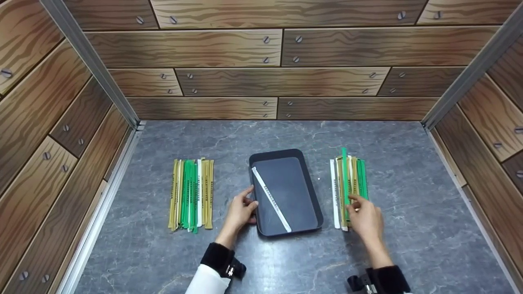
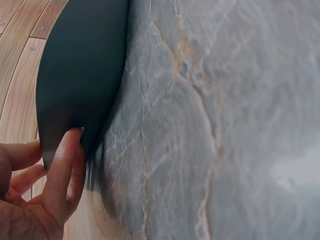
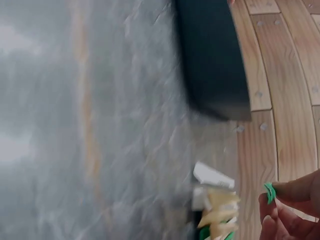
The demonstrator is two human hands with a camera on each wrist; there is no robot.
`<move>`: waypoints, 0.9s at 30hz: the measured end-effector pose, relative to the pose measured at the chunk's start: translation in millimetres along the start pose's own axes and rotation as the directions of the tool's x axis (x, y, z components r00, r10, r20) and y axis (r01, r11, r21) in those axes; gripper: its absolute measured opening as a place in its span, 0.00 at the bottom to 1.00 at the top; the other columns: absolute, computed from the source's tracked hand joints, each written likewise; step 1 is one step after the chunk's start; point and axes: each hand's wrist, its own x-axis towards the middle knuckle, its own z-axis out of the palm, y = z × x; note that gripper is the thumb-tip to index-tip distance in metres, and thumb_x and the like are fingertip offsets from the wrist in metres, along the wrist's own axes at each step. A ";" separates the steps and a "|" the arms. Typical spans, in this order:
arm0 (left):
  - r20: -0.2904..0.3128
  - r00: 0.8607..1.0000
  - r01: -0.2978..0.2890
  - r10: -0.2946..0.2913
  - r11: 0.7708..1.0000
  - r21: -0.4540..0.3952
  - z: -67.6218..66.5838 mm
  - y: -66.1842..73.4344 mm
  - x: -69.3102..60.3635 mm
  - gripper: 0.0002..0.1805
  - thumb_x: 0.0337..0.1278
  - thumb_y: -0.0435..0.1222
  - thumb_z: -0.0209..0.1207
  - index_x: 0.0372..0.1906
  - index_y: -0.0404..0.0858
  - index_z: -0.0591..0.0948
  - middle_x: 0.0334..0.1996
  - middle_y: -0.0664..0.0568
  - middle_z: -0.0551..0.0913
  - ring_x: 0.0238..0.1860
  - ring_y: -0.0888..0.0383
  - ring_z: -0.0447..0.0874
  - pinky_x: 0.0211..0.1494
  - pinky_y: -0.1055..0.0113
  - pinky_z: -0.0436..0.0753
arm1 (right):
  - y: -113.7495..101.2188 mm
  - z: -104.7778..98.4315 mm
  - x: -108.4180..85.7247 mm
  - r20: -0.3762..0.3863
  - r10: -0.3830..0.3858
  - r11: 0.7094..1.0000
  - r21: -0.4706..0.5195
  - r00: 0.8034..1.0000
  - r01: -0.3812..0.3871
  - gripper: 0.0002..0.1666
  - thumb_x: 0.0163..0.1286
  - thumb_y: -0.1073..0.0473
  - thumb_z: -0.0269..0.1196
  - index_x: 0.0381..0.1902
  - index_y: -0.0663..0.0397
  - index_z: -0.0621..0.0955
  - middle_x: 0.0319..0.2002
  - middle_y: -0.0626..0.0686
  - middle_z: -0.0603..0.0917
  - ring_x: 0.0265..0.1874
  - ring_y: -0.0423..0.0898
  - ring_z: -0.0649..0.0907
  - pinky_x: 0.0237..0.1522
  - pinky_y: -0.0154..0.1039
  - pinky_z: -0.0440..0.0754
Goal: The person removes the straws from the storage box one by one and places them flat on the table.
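A dark grey rectangular tray [image 1: 282,173] stands in the middle of the table, with one white stick packet [image 1: 271,200] lying slantwise in it. My left hand [image 1: 241,210] pinches the tray's left wall, its thumb at the rim and fingers against the outside, as the left wrist view also shows [image 2: 50,185]. On the right, my right hand [image 1: 365,216] pinches a long green stick packet [image 1: 344,171] near its lower end. That packet is above a bundle of white, tan and green stick packets [image 1: 363,175]. In the right wrist view its green end [image 3: 270,192] shows between thumb and fingers.
Left of the tray lies a second row of tan, green and white stick packets [image 1: 190,194], side by side. Wood-patterned walls [image 1: 229,81] with metal edge strips enclose the grey marbled table [image 1: 286,269] at the back and both sides.
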 end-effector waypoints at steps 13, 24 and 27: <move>-0.008 1.000 -0.016 0.016 1.000 -0.009 0.5 -2.7 1.6 0.32 0.60 0.23 0.59 0.70 0.35 0.69 0.32 0.42 0.80 0.23 0.54 0.83 0.20 0.58 0.84 | 14.7 6.9 3.2 -0.019 0.045 0.997 -0.061 0.999 -0.047 0.21 0.63 0.64 0.65 0.54 0.66 0.81 0.35 0.62 0.87 0.30 0.59 0.85 0.30 0.54 0.79; -0.015 1.000 -0.011 0.011 1.000 0.000 1.4 -0.4 -0.2 0.32 0.60 0.23 0.59 0.70 0.36 0.69 0.32 0.43 0.80 0.24 0.54 0.83 0.21 0.58 0.84 | 13.3 6.3 5.5 0.013 0.072 0.993 -0.096 0.997 -0.071 0.22 0.64 0.63 0.62 0.55 0.66 0.81 0.38 0.64 0.85 0.33 0.60 0.84 0.31 0.53 0.80; -0.019 1.000 -0.011 0.011 1.000 0.007 1.0 0.3 -0.4 0.32 0.60 0.24 0.59 0.70 0.37 0.69 0.32 0.43 0.80 0.23 0.55 0.82 0.21 0.58 0.84 | 0.5 13.1 5.5 -0.029 -0.028 0.997 -0.075 0.999 0.026 0.19 0.63 0.64 0.63 0.52 0.66 0.83 0.40 0.66 0.84 0.38 0.62 0.83 0.36 0.56 0.80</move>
